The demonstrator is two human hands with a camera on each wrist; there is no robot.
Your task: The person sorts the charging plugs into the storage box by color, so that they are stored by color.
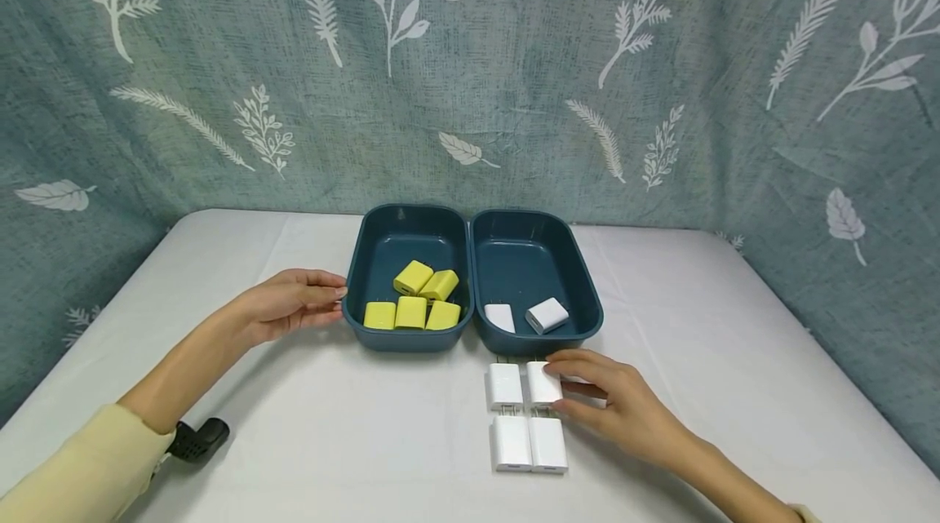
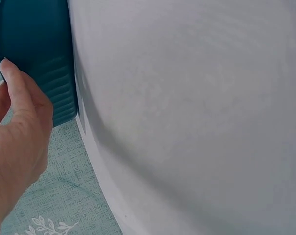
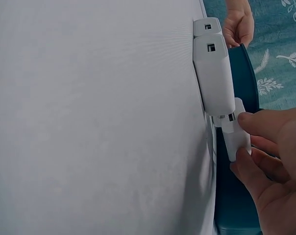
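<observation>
My right hand (image 1: 624, 396) pinches a white plug charger (image 1: 542, 384) between thumb and fingers, just in front of the right blue bin (image 1: 591, 294). In the right wrist view the same white charger (image 3: 236, 139) shows between the fingertips, beside the other chargers. Two white chargers (image 1: 547, 316) lie in the right bin. My left hand (image 1: 297, 303) touches the left rim of the left blue bin (image 1: 411, 341) with fairly straight fingers. Several yellow chargers (image 1: 410, 312) lie in that bin. In the left wrist view its ribbed wall (image 2: 60, 88) is beside the fingers.
Other white chargers (image 1: 512, 443) stand in a tight group on the white tablecloth (image 1: 367, 433), prongs toward the bins. The two bins stand side by side near the table's back edge. Behind them hangs a blue-green leaf-patterned curtain (image 1: 514, 131). A black strap device (image 1: 198, 440) sits by my left wrist.
</observation>
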